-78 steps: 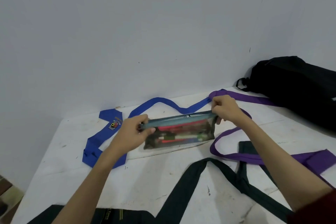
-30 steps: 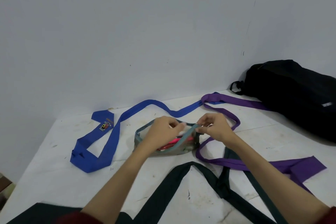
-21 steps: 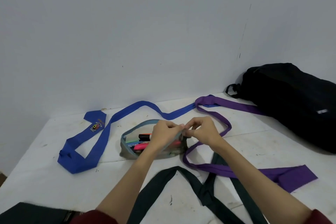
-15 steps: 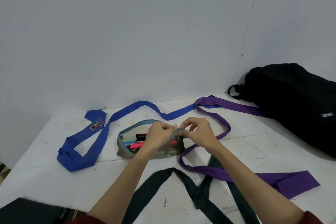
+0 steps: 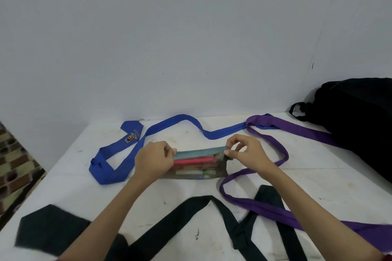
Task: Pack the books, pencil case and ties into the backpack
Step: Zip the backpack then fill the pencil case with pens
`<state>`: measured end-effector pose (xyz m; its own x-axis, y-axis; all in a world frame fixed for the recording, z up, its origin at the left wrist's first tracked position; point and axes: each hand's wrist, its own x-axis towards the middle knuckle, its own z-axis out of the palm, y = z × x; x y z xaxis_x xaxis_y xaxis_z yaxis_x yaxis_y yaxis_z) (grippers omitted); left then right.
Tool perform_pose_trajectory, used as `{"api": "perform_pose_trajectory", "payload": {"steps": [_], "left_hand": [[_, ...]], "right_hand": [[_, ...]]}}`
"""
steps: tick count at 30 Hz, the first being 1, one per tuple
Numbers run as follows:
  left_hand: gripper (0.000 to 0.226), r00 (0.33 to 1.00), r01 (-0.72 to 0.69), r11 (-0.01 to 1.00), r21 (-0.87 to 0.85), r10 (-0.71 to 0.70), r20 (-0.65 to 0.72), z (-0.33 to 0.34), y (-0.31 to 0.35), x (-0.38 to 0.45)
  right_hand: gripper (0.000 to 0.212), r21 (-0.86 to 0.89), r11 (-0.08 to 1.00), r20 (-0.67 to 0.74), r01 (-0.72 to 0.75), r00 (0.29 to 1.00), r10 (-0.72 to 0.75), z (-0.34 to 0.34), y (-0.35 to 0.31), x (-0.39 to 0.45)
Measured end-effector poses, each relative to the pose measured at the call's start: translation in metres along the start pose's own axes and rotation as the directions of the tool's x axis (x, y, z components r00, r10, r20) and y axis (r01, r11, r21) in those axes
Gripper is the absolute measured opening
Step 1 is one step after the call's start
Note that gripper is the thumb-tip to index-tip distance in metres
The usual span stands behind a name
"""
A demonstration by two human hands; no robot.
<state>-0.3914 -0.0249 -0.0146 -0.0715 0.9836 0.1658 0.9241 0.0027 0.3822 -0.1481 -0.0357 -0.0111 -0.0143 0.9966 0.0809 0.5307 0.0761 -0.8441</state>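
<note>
At the far left edge of the frame a patch of floor (image 5: 14,167) shows a brown and cream checkered pattern. In the lower left a broad, pointed end of the black tie (image 5: 51,231) lies flat on the white table (image 5: 70,188), whose surface is scuffed and speckled with small dark marks; the tie's matte band zigzags rightward along the bottom of the frame. Left of centre the blue tie (image 5: 106,165) folds back on itself, a small embroidered crest near its pointed tip, and its smooth ribbon runs in waves toward the upper right.

Your left hand (image 5: 153,160) curls its fingers round the left end of the pencil case (image 5: 198,164), gripping it. The case sits in the middle of the frame on the table, a soft see-through pouch with a teal zip strip along its top, pink, red and green pens showing inside. Your right hand (image 5: 247,153) pinches the right end of the zip strip between thumb and bent fingers.

The purple tie (image 5: 267,203) loops round to the right of the case, slightly glossy, and crosses over the black tie in the lower right. At the right edge the black backpack (image 5: 356,125) lies slumped against the pale wall (image 5: 191,38), soft fabric with a small loop handle.
</note>
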Motion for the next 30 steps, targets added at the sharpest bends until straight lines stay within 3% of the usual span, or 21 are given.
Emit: {"api": "perform_pose_trajectory", "payload": {"steps": [3,5,7,9,12,14,18,25,30], "left_hand": [[0.029,0.989,-0.084,0.964,0.252,0.111,-0.093,-0.003,-0.003,-0.003],[0.029,0.984,-0.101,0.931,0.352,0.145,-0.099,-0.002,-0.002,-0.004],[0.030,0.986,-0.091,0.931,0.354,0.133,-0.098,0.000,0.000,-0.006],[0.030,0.985,-0.098,0.933,0.347,0.142,-0.102,0.003,-0.001,-0.009],[0.026,0.972,-0.115,0.915,0.387,0.184,-0.146,0.004,-0.007,-0.014],[0.024,0.928,-0.161,0.881,0.446,0.289,-0.235,0.006,-0.017,-0.016],[0.034,0.877,-0.212,0.828,0.519,0.395,-0.272,0.014,-0.035,-0.018],[0.043,0.852,-0.242,0.806,0.541,0.443,-0.279,0.001,-0.049,-0.018],[0.017,0.862,-0.164,0.758,0.631,0.421,-0.283,-0.012,-0.075,-0.009]], "right_hand": [[0.015,-0.024,1.000,0.059,-0.020,0.998,0.021,-0.002,-0.003,0.004],[0.014,-0.171,0.985,0.133,0.005,0.991,0.018,-0.003,-0.012,0.007],[0.027,-0.384,0.910,0.195,0.157,0.977,-0.086,0.007,-0.027,0.013],[0.040,-0.435,0.852,0.271,0.291,0.945,-0.184,0.031,-0.047,0.017],[0.025,-0.558,0.717,0.388,0.418,0.895,-0.221,0.074,-0.061,0.020],[0.009,-0.590,0.668,0.393,0.453,0.884,-0.253,0.089,-0.058,0.020],[0.010,-0.608,0.638,0.370,0.473,0.879,-0.299,0.093,-0.055,0.018],[0.011,-0.566,0.714,0.312,0.412,0.909,-0.277,0.090,-0.053,0.019],[0.011,-0.566,0.741,0.280,0.362,0.929,-0.240,0.089,-0.054,0.021]]}}
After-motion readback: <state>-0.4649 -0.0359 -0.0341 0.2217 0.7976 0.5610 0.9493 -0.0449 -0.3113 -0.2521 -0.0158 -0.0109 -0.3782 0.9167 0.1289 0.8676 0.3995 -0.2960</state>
